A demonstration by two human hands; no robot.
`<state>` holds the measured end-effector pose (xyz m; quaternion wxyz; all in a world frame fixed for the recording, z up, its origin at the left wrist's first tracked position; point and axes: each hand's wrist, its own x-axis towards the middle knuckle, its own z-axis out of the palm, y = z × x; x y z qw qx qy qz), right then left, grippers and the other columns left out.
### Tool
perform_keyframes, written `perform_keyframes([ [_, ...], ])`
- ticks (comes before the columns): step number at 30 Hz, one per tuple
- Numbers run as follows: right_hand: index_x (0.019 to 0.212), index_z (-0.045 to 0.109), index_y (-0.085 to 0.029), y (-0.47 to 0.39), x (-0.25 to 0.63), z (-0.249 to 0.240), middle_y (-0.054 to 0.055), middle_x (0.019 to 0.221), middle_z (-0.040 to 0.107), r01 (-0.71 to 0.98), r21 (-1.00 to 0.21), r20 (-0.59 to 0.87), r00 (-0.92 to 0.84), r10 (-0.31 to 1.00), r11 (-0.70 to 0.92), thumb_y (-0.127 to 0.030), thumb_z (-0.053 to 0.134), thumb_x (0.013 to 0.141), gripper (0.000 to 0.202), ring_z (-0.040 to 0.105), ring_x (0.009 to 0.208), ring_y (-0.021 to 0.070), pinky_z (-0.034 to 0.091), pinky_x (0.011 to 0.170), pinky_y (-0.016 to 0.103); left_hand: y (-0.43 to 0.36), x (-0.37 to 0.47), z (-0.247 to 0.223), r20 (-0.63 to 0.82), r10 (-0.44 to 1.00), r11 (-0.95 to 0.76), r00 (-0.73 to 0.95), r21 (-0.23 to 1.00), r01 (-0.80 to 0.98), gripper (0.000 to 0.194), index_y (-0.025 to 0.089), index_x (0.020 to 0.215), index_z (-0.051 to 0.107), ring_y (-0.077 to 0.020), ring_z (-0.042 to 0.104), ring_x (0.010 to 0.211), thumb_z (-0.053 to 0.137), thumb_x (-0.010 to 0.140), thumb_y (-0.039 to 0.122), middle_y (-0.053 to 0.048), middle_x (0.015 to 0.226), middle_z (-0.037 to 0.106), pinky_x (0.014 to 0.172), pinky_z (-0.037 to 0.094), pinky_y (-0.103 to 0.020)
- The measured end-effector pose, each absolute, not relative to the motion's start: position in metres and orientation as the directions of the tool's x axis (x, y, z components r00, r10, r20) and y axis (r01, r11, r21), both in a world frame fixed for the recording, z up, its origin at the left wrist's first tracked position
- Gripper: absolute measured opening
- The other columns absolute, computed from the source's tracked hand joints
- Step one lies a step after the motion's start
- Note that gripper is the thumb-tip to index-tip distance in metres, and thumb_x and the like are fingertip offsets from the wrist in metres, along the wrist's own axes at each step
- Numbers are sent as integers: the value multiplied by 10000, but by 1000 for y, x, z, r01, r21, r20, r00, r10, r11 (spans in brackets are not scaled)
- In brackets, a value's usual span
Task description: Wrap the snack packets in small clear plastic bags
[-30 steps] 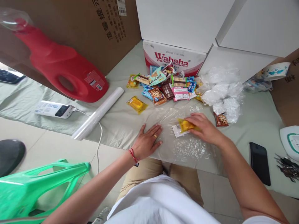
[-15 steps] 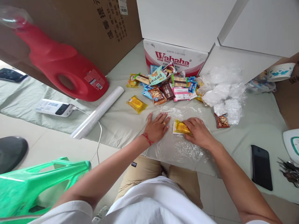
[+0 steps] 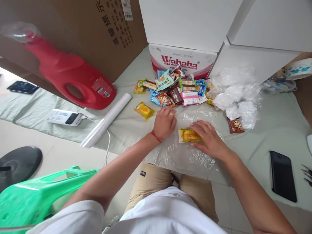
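Note:
A sheet of clear cling film (image 3: 179, 157) is spread on the cloth in front of me. On it lies a yellow-wrapped snack cake (image 3: 188, 136), with a white edge showing at its left end. My right hand (image 3: 207, 138) covers the cake's right end, fingers stretched and thumb apart; whether they touch it is hard to tell. My left hand (image 3: 165, 122) rests at the film's left side with its fingers curled under. Its fingertips are hidden. Just beyond it is a brown cookie packet (image 3: 164, 98), part of a heap of wrapped snacks (image 3: 175, 92).
Crumpled film bundles (image 3: 240, 94) lie to the right, and a black phone (image 3: 283, 175) is nearer. On the left are another yellow cake (image 3: 144, 110), a cling film roll (image 3: 106, 120), a power bank (image 3: 64, 117) and a red jug (image 3: 78, 76). A Wahaha carton (image 3: 182, 60) stands behind.
My left hand has gone from flat with spread fingers to curled. My right hand's fingers have loosened over the yellow cake, and more of it shows. The view has shifted slightly.

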<state>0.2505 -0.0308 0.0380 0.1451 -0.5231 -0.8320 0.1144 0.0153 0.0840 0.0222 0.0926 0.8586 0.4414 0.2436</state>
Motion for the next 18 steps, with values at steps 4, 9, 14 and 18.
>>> perform_keyframes([
  [4,1363,632,-274,-36,243,39,114,1371,585,839,-293,167,-427,889,458,-348,590,984,388,478,1206,316,423,1015,496,123,45,35,161,745,-664,647,258,701,538,81,1459,499,-324,535,1254,423,944,215,-196,1296,647,1062,393,-479],
  [9,1363,642,-276,-38,231,27,113,1359,602,877,-233,137,-398,907,420,-224,561,979,396,481,1125,304,432,964,485,144,63,40,-29,653,-745,756,154,649,679,58,1452,496,-377,560,1208,541,910,464,-224,1193,699,1052,362,-534],
  [14,1362,636,-278,-41,229,29,105,1352,611,889,-228,161,-368,916,397,-226,524,1007,376,481,1134,297,428,944,459,146,59,52,-241,648,-721,723,111,684,622,149,1244,694,-369,634,1110,698,792,576,-170,1084,746,1022,405,-515],
  [18,1415,594,-269,-47,226,37,108,1478,538,891,-175,166,-393,904,420,-283,582,990,426,477,1168,313,406,964,483,148,53,68,-306,626,-675,717,247,695,370,217,1116,777,-249,688,947,743,762,319,-55,948,762,854,479,-317],
])
